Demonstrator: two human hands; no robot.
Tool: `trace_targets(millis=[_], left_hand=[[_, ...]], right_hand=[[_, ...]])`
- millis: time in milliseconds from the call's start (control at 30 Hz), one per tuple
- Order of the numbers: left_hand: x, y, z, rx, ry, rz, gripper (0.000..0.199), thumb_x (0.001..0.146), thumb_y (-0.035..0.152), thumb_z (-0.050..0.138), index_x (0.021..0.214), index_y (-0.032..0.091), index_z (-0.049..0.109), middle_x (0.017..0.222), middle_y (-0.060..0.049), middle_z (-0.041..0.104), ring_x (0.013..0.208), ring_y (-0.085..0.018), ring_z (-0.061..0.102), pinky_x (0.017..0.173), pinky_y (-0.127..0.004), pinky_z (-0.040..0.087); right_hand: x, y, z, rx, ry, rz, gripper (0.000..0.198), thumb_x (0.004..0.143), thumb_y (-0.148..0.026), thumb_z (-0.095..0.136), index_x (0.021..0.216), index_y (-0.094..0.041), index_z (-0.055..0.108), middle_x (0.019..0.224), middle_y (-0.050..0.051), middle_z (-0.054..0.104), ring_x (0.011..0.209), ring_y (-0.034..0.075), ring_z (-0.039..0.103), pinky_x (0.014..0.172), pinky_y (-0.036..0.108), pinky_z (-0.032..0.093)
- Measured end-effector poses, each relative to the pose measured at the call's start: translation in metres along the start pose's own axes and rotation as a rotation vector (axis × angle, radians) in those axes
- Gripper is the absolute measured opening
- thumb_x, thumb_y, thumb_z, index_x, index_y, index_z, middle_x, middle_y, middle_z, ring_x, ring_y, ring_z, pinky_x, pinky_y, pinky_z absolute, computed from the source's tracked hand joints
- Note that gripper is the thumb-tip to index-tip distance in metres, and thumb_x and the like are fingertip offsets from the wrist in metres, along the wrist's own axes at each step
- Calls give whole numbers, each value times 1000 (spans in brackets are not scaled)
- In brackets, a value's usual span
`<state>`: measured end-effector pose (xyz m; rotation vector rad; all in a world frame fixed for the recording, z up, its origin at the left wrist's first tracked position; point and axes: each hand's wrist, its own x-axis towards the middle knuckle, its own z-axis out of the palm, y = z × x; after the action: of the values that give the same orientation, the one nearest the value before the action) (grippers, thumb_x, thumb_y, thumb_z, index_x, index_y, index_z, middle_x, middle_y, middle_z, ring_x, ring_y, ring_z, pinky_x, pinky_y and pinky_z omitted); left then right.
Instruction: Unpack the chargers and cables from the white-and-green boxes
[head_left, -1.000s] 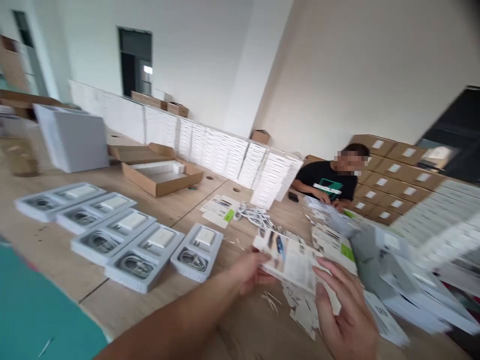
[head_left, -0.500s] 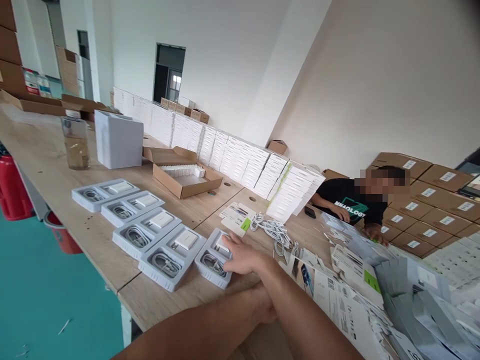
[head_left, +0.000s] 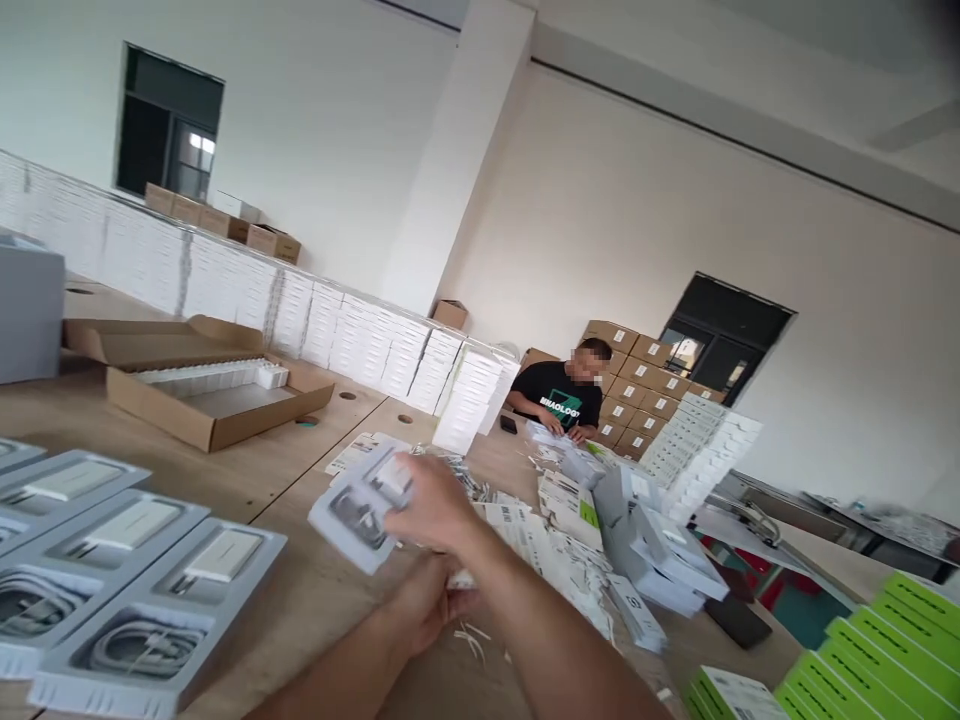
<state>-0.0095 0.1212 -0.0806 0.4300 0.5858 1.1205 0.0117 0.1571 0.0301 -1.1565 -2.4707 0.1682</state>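
Observation:
My right hand (head_left: 435,500) grips a light grey packaging tray (head_left: 349,530) by its right side, tilted above the table. A coiled cable and a white charger sit in its compartments, partly covered by my fingers. Below it, my left hand (head_left: 431,605) is closed beside a bit of white at the fingertips; what it holds is hidden by my right forearm. Further left stand several like trays, the nearest one (head_left: 247,560) with a white charger (head_left: 225,553) and a coiled white cable (head_left: 146,645) in it.
An open cardboard box (head_left: 217,430) holds a row of white pieces. Printed cards (head_left: 517,535), loose cables and grey trays (head_left: 652,550) cover the table's right side. White box stacks (head_left: 360,340) line the back. Green boxes (head_left: 870,650) stand front right. A co-worker (head_left: 559,400) sits across.
My right hand has lifted the tray from the table. My view has swung right, bringing the green boxes and another white stack into sight. My left hand now shows more.

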Motion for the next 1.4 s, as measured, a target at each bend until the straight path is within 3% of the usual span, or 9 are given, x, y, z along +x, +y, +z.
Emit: trace_targets(millis=[100,167,300,400,533,1067,1133,1233,1400], left_hand=[[6,7,0,-5,57,43,26,74,10,64,100,13,61,89,-6,72,70,-15,67,63,-25,56],[6,10,0,-24,55,48,29,74,10,66,102,11,61,91,-7,72,71,-15,67,65,-26,57],[2,11,2,-42,-3,51,37,73,10,70,108,12,59,103,-10,72,80,-18,69,73,-30,59],[0,9,4,-50,-41,55,45,72,10,73,115,13,56,108,-13,71,87,-21,70,78,-33,59],[-2,8,4,-22,-91,66,56,71,10,76,122,14,53,110,-14,71,91,-23,70,82,-35,58],[1,14,-1,-23,-57,113,63,69,9,79,126,18,53,119,-15,68,103,-27,67,90,-39,56],[1,14,-1,-26,-43,126,62,69,9,79,125,18,54,119,-15,68,104,-28,67,91,-40,56],[1,15,1,-48,-22,160,60,69,6,78,123,18,56,118,-14,68,104,-27,67,91,-41,56],[-3,10,8,-62,-59,230,57,69,6,77,121,20,59,119,-12,68,107,-27,65,93,-41,54]], right_hand=[[-27,45,-68,161,130,193,69,69,-35,65,136,-28,47,118,3,63,96,22,62,77,30,48],[-49,84,-111,109,216,438,68,71,-37,64,136,-34,46,125,0,60,103,22,60,81,30,47],[-97,150,-152,-10,310,725,67,72,-41,57,136,-22,48,125,11,58,110,31,56,88,40,43],[-124,174,-145,-54,305,817,68,71,-42,56,134,-19,51,120,12,60,108,31,58,88,40,43],[-140,180,-119,-97,282,828,70,68,-41,58,135,-21,51,121,13,60,113,33,55,90,41,42],[-125,167,-80,-179,340,680,67,71,-52,61,133,-28,54,136,9,53,127,36,42,102,48,35],[-125,167,-77,-71,375,606,60,76,-55,58,131,-30,57,137,7,53,131,34,39,107,51,30],[-125,164,-68,316,395,479,55,86,-58,46,134,-32,53,135,5,56,133,29,40,110,48,30],[-125,144,-25,828,549,453,76,81,-56,63,146,-37,30,153,1,34,137,27,35,107,43,37]])
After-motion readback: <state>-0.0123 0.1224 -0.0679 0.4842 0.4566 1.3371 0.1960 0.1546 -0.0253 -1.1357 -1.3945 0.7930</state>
